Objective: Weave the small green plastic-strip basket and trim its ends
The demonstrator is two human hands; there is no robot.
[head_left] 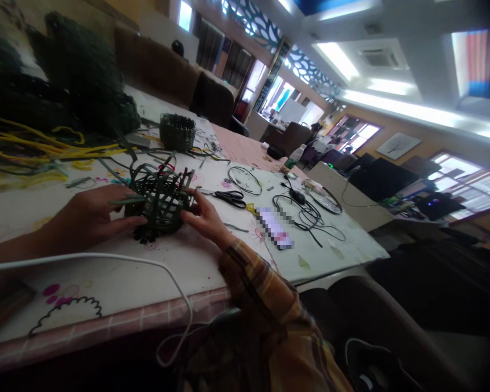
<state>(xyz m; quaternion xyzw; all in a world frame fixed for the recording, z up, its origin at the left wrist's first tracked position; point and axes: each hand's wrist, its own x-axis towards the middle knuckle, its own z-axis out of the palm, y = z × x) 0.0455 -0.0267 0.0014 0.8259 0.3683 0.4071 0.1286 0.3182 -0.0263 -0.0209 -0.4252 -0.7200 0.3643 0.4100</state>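
Snugly, open-weave green basket (161, 202) sits between hands (100, 211) (206, 218), touching both.

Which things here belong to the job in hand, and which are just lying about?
In the job:
Open-weave basket, between left hand and right hand
Scissors, probably, lying unheld
Yellow strips, possibly material

Lying about, it seems:
Rear basket, untouched
Bottle
White cable, nearest the table's front edge

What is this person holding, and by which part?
A dark green basket with loose strips sticking up: the left hand holds its left side, the right hand its right side.
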